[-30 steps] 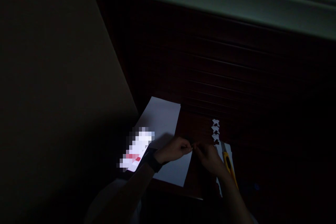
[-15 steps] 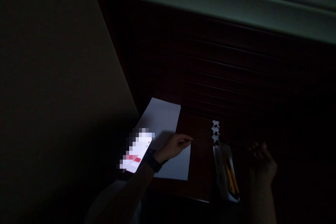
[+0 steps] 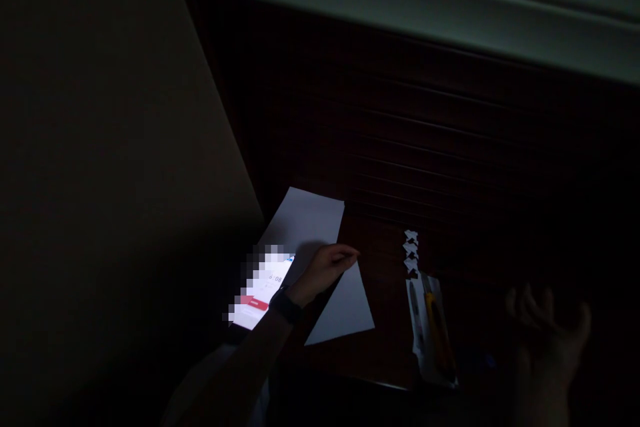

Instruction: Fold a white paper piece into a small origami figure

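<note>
My left hand (image 3: pixel 325 270), with a dark watch (image 3: pixel 284 305) on its wrist, pinches the upper corner of a white sheet of paper (image 3: pixel 345 307), which shows as a triangle below the fingers. Under and behind that hand lies another white paper (image 3: pixel 307 217). My right hand (image 3: pixel 550 330) is in the dark at the right, fingers spread and slightly curled, holding nothing I can see. Between the hands, a yellow-and-black tool (image 3: pixel 437 333), perhaps a utility knife, lies on a white backing beside a slim grey item (image 3: pixel 416 307).
A lit phone (image 3: pixel 257 293), partly blurred out, glows left of my left forearm. Small folded white paper pieces (image 3: pixel 411 250) stand in a row behind the tool. A dark wooden table (image 3: pixel 370 360) meets a panelled surface at the back; a pale wall (image 3: pixel 125 113) rises left.
My left hand has drawn back slightly up and left, and the paper under it has turned into a triangular outline. My right hand has moved right and spread its fingers.
</note>
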The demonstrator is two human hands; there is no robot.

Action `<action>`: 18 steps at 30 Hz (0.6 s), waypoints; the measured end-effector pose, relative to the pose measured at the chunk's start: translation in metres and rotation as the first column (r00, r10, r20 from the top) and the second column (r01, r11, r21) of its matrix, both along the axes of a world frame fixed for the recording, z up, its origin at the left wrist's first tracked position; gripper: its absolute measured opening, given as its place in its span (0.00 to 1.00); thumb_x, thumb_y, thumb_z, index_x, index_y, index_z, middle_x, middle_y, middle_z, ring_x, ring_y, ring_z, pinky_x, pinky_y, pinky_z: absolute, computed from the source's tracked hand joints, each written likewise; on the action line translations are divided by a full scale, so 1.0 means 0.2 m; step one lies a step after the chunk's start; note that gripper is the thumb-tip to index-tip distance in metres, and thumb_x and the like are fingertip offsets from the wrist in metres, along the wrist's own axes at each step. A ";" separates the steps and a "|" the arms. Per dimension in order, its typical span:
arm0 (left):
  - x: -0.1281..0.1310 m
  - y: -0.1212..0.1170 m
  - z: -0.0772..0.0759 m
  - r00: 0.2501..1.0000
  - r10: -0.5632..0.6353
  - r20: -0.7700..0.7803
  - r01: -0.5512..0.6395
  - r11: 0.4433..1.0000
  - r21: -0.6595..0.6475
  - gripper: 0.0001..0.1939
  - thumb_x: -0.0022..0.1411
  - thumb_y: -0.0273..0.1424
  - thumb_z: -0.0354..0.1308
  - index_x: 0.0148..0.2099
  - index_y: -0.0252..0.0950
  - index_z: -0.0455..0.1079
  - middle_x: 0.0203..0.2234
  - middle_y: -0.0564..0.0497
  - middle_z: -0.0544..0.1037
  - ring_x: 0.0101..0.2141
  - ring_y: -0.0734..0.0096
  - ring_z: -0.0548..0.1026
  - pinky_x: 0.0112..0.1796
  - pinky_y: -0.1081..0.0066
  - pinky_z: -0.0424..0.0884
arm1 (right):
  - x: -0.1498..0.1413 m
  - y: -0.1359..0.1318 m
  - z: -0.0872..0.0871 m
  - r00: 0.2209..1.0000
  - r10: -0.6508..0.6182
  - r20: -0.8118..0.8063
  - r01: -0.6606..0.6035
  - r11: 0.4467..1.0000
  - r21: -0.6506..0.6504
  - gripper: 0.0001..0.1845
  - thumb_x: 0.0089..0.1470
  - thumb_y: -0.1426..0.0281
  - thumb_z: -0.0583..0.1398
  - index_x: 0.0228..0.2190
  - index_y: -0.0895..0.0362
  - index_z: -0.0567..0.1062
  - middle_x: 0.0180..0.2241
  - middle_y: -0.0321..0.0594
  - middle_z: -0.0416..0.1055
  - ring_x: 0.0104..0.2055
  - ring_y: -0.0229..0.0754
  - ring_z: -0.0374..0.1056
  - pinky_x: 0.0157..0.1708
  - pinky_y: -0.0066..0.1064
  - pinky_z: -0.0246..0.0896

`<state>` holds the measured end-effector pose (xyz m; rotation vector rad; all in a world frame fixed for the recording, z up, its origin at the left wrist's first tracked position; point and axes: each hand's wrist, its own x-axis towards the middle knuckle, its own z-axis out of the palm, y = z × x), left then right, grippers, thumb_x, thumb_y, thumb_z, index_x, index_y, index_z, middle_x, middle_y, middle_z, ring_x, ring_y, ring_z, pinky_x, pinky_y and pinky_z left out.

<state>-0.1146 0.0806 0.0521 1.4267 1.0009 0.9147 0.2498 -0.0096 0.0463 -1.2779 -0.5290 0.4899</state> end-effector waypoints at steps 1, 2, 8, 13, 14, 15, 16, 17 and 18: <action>0.00 0.00 0.01 1.000 0.001 0.021 -0.001 1.000 -0.004 0.13 0.55 0.36 0.54 0.41 0.35 0.70 0.36 0.47 0.75 0.37 0.67 0.72 0.37 0.71 0.66 | -0.09 0.02 0.03 0.999 0.045 0.010 -0.045 0.997 0.059 0.34 0.47 0.61 0.57 0.53 0.35 0.49 0.59 0.31 0.48 0.55 0.47 0.55 0.44 0.48 0.57; 0.00 0.00 0.01 0.999 0.001 0.038 -0.001 1.000 -0.011 0.13 0.55 0.36 0.54 0.41 0.35 0.70 0.35 0.47 0.75 0.37 0.68 0.72 0.36 0.71 0.66 | -0.20 0.05 0.06 0.991 0.126 0.039 -0.128 0.991 0.050 0.35 0.46 0.64 0.59 0.53 0.39 0.52 0.57 0.35 0.52 0.54 0.47 0.56 0.46 0.46 0.57; 0.00 -0.02 0.04 0.993 0.035 0.116 -0.024 0.995 -0.093 0.18 0.55 0.38 0.54 0.46 0.35 0.67 0.27 0.50 0.74 0.26 0.73 0.70 0.25 0.76 0.62 | -0.86 0.16 0.14 0.439 0.898 0.018 -0.845 0.420 -0.330 0.26 0.43 0.62 0.62 0.46 0.52 0.68 0.43 0.41 0.70 0.46 0.48 0.64 0.44 0.39 0.59; -0.01 -0.01 0.06 0.985 0.123 0.118 -0.109 0.988 -0.113 0.18 0.53 0.41 0.55 0.42 0.34 0.69 0.25 0.51 0.73 0.25 0.74 0.69 0.23 0.77 0.61 | -0.97 0.14 0.04 0.270 0.962 -0.034 -0.822 0.212 -0.528 0.18 0.45 0.58 0.60 0.28 0.62 0.77 0.28 0.41 0.74 0.31 0.45 0.68 0.29 0.31 0.62; -0.01 -0.01 0.06 0.985 0.130 0.109 -0.117 0.986 -0.119 0.18 0.52 0.42 0.55 0.39 0.33 0.70 0.26 0.51 0.74 0.25 0.74 0.69 0.23 0.77 0.61 | -0.95 0.14 0.02 0.262 0.964 -0.038 -0.811 0.198 -0.550 0.18 0.44 0.58 0.60 0.26 0.62 0.77 0.27 0.40 0.74 0.30 0.45 0.68 0.28 0.30 0.61; -0.02 0.00 0.06 0.986 0.130 0.103 -0.117 0.985 -0.124 0.18 0.52 0.43 0.55 0.37 0.33 0.70 0.26 0.50 0.74 0.26 0.73 0.70 0.23 0.77 0.62 | -0.94 0.14 0.01 0.255 0.966 -0.039 -0.803 0.189 -0.565 0.18 0.44 0.59 0.60 0.25 0.62 0.77 0.26 0.40 0.74 0.29 0.44 0.68 0.26 0.29 0.60; -0.02 0.00 0.06 0.987 0.124 0.105 -0.110 0.985 -0.130 0.18 0.52 0.43 0.55 0.35 0.32 0.70 0.26 0.50 0.74 0.26 0.73 0.70 0.23 0.76 0.63 | -0.93 0.14 0.01 0.249 0.968 -0.039 -0.801 0.183 -0.571 0.17 0.43 0.59 0.61 0.24 0.62 0.77 0.26 0.39 0.74 0.28 0.44 0.68 0.26 0.28 0.59; -0.02 0.00 0.06 0.986 0.117 0.115 -0.101 0.986 -0.136 0.17 0.52 0.43 0.55 0.33 0.32 0.69 0.26 0.50 0.74 0.26 0.73 0.71 0.24 0.76 0.64 | -0.92 0.15 0.01 0.244 0.969 -0.032 -0.800 0.183 -0.571 0.17 0.42 0.59 0.61 0.25 0.62 0.77 0.26 0.39 0.74 0.28 0.43 0.68 0.25 0.28 0.59; -0.03 0.00 0.06 0.985 0.111 0.134 -0.091 0.985 -0.146 0.17 0.52 0.43 0.55 0.33 0.32 0.68 0.27 0.49 0.74 0.26 0.72 0.71 0.25 0.76 0.65 | -0.91 0.15 0.02 0.249 0.968 -0.016 -0.800 0.196 -0.567 0.17 0.42 0.59 0.61 0.25 0.61 0.77 0.26 0.38 0.74 0.28 0.43 0.67 0.25 0.27 0.58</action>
